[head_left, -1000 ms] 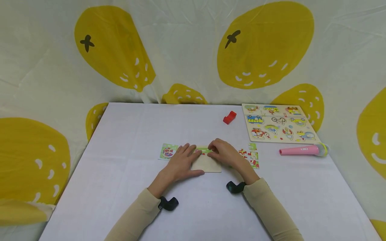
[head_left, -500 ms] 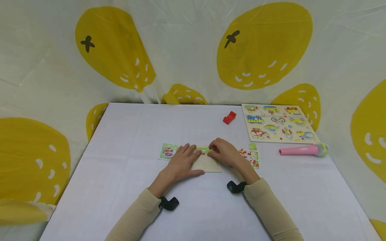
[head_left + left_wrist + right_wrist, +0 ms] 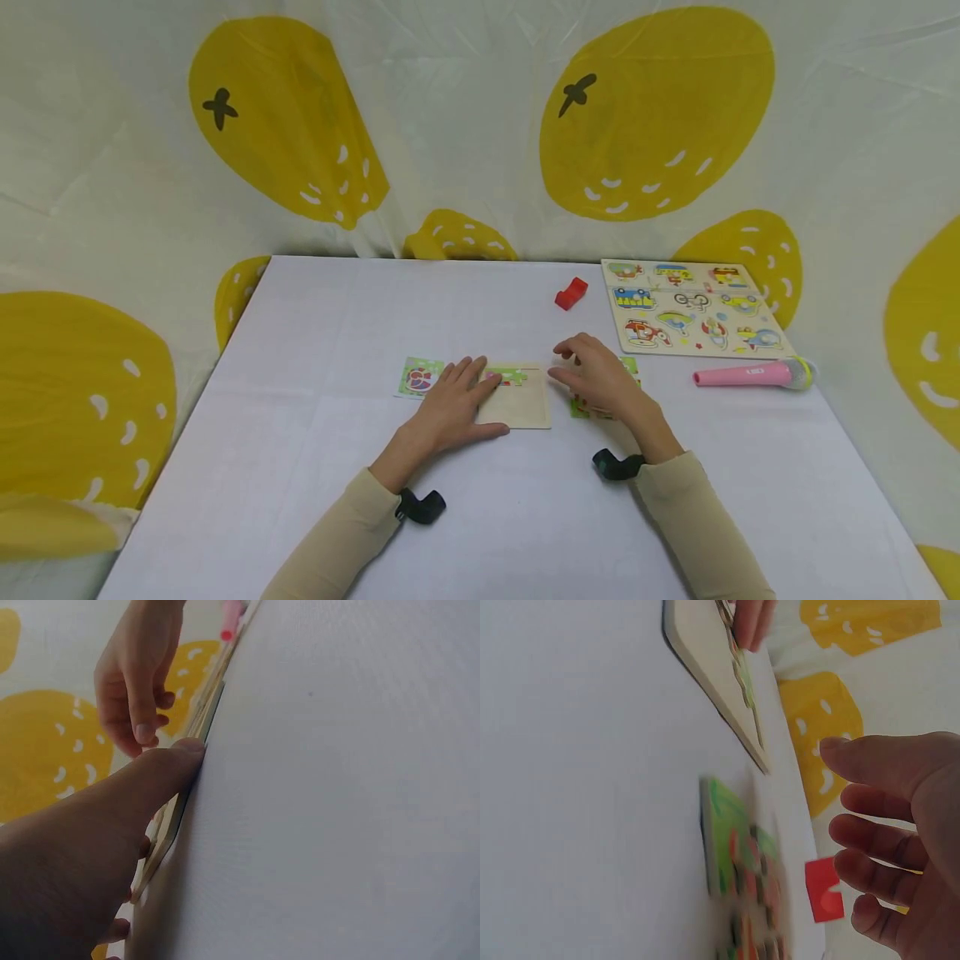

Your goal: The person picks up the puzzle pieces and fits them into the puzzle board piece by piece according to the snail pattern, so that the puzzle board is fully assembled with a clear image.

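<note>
In the head view my left hand (image 3: 450,404) lies with fingers spread over the left side of a shallow wooden puzzle tray (image 3: 513,410). Its index fingertip touches the green jigsaw pieces (image 3: 516,377) set along the tray's far edge; the thumb lies at the near edge. To the tray's right, my right hand (image 3: 597,379) hovers over loose jigsaw pieces (image 3: 731,840), hiding part of them. Its fingers are loosely bent with nothing between them, as the right wrist view shows. Left of the tray, a picture card (image 3: 417,377) sits partly beside my left fingers.
A wooden puzzle board (image 3: 675,345) with vehicle pictures lies at the back right. In front of it is a pink toy microphone (image 3: 742,374). A red arched block (image 3: 572,293) sits near the table's back edge, before a lemon-printed cloth (image 3: 465,125).
My right hand has come off the green pieces in the tray and moved right, over the loose pieces. My left hand has stayed in place on the tray.
</note>
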A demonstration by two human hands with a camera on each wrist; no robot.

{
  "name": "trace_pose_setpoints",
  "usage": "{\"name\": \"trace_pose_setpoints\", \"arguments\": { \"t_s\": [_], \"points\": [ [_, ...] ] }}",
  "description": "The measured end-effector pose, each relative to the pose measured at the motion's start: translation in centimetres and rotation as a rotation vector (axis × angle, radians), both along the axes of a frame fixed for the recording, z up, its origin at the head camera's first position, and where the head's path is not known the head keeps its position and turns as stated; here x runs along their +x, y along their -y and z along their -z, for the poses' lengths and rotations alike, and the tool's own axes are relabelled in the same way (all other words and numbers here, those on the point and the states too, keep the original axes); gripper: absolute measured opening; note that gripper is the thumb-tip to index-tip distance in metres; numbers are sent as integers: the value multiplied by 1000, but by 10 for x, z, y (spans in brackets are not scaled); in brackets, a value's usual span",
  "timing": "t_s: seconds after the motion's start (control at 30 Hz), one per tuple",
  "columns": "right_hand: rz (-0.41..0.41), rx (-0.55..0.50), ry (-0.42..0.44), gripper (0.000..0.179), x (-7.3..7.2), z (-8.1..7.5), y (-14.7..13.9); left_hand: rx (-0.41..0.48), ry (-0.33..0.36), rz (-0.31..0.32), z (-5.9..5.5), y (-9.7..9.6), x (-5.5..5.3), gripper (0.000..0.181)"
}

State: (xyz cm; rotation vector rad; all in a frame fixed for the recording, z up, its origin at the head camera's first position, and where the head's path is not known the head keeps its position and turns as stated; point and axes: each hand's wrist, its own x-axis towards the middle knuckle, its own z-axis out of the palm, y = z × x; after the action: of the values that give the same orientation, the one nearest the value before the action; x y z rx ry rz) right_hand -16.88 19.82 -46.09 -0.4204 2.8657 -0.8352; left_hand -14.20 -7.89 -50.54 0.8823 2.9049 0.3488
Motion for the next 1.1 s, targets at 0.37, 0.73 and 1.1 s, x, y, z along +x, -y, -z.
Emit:
{"name": "trace_pose_setpoints", "arguments": {
  "t_s": [0.37, 0.73, 1.1],
  "points": [
    [89, 16, -15, 49, 5, 2, -39, 4, 1, 1, -1, 0, 1, 86],
    [172, 35, -26, 49, 7, 12, -80, 0, 5, 0, 0, 0, 1, 86],
    [246, 60, 38, 47, 7, 17, -97, 14, -3, 3, 0, 0, 2, 85]
  ]
}}
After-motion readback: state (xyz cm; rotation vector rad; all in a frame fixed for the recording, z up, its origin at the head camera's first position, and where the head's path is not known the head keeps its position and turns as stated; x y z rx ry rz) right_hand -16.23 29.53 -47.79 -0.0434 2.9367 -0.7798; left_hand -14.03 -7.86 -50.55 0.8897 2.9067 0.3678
